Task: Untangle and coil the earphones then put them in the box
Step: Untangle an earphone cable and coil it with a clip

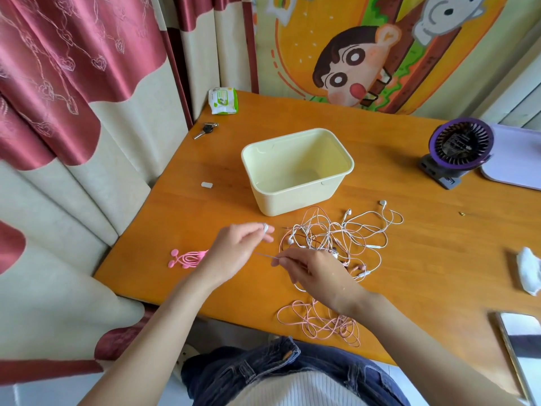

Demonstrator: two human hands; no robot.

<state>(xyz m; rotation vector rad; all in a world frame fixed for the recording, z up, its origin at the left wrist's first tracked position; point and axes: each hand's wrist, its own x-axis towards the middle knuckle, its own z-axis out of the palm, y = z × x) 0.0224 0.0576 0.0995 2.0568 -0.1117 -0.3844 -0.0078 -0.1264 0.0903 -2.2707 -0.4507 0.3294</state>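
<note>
Earphones lie in a loose tangle of white and pink cords on the orange tabletop, just in front of the cream box, which stands open and upright behind them. One more bunch of pink cord spreads at the near edge of the tabletop, beside the right forearm. The left hand is raised a little to the left of the tangle, its fingers curled, and it pinches some turns of white cord at the fingertips. The right hand is over the near side of the tangle and pinches a thin cord between thumb and forefinger; a short piece of it reaches toward the left hand. A coiled pink set lies on the tabletop just left of the left wrist. Further back I see keys, a wipes packet and a small white piece; at the right side stand a purple fan and a lilac tray, and nearer lie a crumpled tissue and a phone
</note>
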